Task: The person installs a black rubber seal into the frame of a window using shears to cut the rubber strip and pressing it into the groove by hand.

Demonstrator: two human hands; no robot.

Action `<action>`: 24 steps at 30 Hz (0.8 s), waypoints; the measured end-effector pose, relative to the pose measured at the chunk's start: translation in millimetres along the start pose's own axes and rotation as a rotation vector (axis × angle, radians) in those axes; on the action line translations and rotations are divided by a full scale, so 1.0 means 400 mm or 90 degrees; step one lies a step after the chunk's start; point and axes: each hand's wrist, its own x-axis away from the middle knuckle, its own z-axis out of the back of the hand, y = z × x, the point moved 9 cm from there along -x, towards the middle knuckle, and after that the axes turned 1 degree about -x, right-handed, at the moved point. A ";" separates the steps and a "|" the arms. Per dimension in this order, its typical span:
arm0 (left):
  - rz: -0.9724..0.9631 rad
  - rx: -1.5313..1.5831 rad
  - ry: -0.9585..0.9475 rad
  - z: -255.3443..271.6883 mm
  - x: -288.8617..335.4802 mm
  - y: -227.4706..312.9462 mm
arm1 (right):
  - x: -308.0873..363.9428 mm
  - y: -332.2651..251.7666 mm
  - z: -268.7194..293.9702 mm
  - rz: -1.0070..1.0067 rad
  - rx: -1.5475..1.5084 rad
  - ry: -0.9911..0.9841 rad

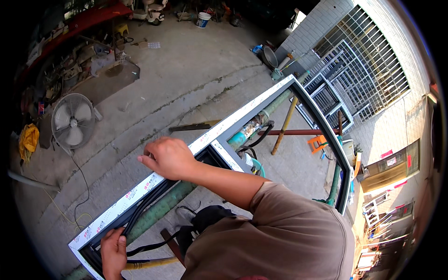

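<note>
Both hands, left [113,251] and right [169,157], grip clamped on the film-wrapped window frame [140,189].

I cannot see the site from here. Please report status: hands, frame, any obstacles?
Left hand pinching black rubber strip at frame corner. Right hand pressing on window frame. No obstruction visible.

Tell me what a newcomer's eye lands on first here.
First, the long window frame wrapped in white film, running diagonally across the picture over a concrete yard. The right hand presses on its upper rail near the middle, while the left hand at the lower corner pinches a black rubber strip lying along the frame's inside. A white floor fan stands at the left.
</note>
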 end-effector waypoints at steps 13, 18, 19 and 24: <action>-0.031 -0.037 0.005 0.006 0.005 0.028 | 0.003 -0.012 0.005 0.010 0.010 -0.029; -0.025 -0.028 -0.007 0.003 0.008 0.041 | 0.002 -0.012 0.001 0.013 0.009 -0.023; -0.023 -0.029 -0.004 0.004 0.009 0.042 | 0.000 -0.012 0.001 0.009 0.014 -0.031; 0.007 -0.022 -0.006 -0.001 0.015 0.032 | -0.001 -0.017 -0.004 -0.014 0.001 -0.060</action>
